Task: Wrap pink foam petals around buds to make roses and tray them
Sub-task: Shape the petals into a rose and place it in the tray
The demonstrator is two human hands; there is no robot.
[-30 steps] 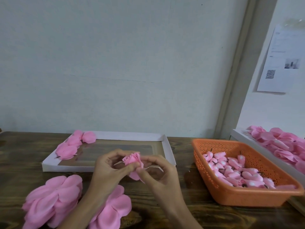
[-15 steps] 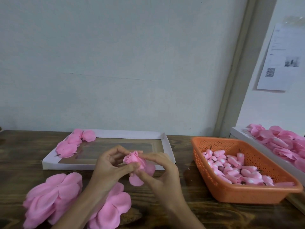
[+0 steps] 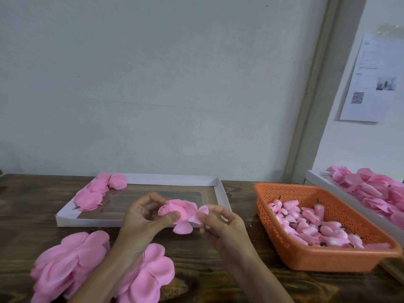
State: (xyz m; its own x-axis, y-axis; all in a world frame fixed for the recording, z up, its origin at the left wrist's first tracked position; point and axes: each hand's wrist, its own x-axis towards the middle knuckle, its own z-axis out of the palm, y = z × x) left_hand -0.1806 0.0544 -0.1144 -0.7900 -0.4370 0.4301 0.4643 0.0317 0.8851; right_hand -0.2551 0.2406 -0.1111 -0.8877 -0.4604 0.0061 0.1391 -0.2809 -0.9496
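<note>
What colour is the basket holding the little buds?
Orange, with a perforated wall; the basket shows clearly in the head view.

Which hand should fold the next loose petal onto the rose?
Right. The right hand already pinches a loose petal beside the half-wrapped rose, while the left hand grips the rose's core and is best kept there as the anchor.
</note>
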